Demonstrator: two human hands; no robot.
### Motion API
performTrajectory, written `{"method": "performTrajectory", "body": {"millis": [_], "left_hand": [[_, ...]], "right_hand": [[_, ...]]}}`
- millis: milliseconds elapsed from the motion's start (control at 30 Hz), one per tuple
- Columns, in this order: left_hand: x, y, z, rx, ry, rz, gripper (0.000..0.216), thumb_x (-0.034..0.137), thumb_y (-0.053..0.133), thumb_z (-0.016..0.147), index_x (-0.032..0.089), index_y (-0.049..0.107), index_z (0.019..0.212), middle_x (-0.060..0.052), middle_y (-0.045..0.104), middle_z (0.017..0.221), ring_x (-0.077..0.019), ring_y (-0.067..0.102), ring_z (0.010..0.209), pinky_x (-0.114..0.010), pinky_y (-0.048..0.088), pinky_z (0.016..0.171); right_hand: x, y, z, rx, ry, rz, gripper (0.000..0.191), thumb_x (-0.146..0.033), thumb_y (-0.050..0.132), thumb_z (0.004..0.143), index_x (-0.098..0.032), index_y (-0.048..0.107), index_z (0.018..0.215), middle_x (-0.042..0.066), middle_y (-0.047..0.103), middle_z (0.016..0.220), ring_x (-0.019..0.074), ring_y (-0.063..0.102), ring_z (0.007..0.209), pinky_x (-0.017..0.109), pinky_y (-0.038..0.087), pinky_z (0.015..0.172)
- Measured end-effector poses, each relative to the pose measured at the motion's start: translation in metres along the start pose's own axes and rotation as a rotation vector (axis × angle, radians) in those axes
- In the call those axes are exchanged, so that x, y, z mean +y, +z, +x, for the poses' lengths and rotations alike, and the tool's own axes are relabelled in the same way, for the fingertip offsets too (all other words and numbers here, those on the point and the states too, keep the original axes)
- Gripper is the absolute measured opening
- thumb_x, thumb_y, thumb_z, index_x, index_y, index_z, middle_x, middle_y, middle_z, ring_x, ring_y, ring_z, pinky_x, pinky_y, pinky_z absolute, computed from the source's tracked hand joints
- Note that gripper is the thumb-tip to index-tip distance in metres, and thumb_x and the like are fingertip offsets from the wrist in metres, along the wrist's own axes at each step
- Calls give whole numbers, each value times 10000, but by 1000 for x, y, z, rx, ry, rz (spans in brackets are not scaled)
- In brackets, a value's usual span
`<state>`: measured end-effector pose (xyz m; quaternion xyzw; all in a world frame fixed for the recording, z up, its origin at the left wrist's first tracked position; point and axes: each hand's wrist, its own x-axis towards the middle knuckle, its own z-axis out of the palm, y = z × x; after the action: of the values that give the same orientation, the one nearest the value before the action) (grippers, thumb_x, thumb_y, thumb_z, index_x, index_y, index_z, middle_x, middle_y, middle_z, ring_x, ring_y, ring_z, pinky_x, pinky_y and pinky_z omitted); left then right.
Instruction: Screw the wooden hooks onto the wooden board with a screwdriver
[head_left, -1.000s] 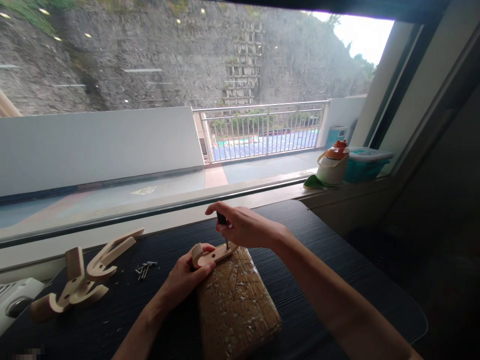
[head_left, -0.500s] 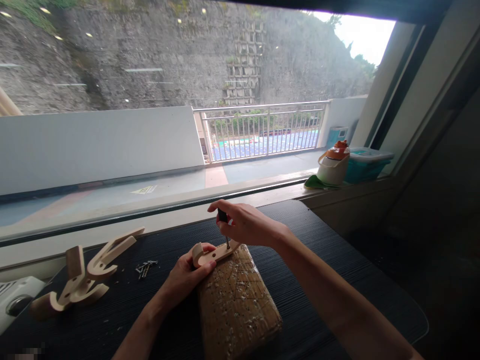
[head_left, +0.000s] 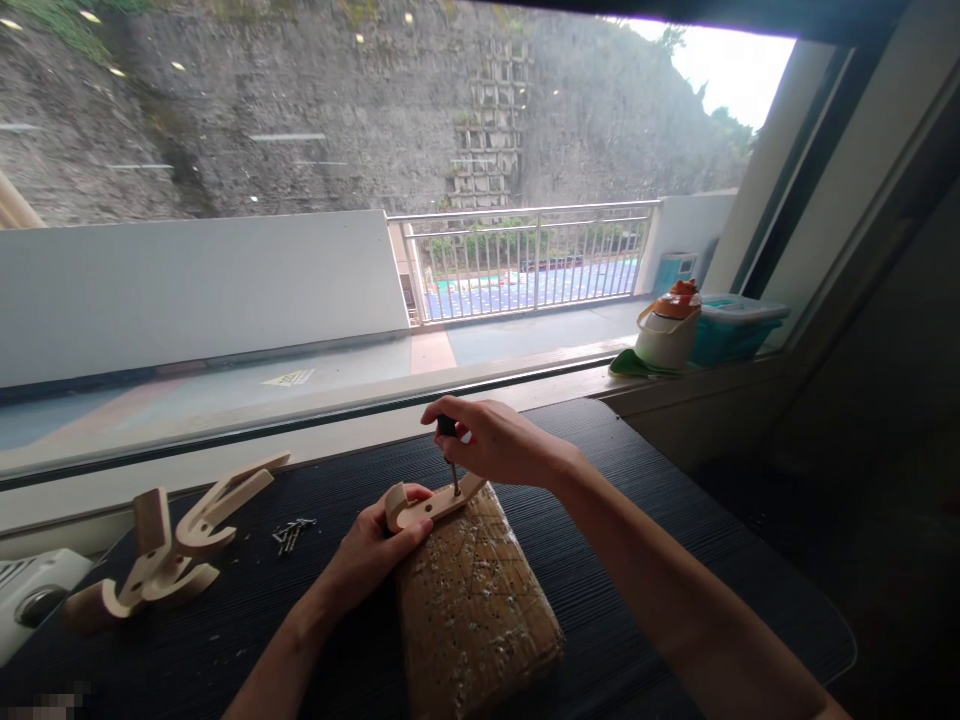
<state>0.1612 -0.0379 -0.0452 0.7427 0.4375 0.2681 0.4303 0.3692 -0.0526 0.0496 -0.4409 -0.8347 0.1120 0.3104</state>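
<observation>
A pale wooden hook (head_left: 442,508) with a curved end lies on the far end of a cardboard block (head_left: 480,600) pitted with small holes. My left hand (head_left: 386,535) is closed around the hook's curled left end, thumb on its near edge. Above the block, my right hand (head_left: 487,440) grips the dark handle of a screwdriver (head_left: 454,478). The screwdriver stands nearly upright, its tip at a hole in the hook; any screw under it is too small to make out. A second hole shows open, nearer my left hand.
Several more wooden hooks (head_left: 161,560) are heaped on the dark table (head_left: 637,500) at the left, beside loose screws (head_left: 292,535). A white appliance (head_left: 45,595) stands at the far left. On the window sill are a bottle (head_left: 667,330) and a teal box (head_left: 739,330).
My right hand has turned slightly around the screwdriver handle and shifted a little to the right. The hook, the block and my left hand stay in place.
</observation>
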Motion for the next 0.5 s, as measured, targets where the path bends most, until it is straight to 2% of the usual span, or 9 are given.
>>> {"method": "performTrajectory", "body": {"millis": [200,500], "left_hand": [[-2,0,1,-11,-3,17,375,414,560,766,161,585,1042,-60,648,1003,-221,586,892,-269,447,771],[1,1,1,-2,-9,-4,372,407,572,753,157,585,1029,-53,657,958,-217,589,868,-263,449,753]], "right_hand": [[2,-2,1,4,53,-12,239,-294,482,839,-199,568,1040,17,600,737,119,520,645,229,332,569],[-1,1,1,4,-14,-5,255,-249,417,868,-193,564,1070,16,609,740,107,497,619,233,319,574]]}}
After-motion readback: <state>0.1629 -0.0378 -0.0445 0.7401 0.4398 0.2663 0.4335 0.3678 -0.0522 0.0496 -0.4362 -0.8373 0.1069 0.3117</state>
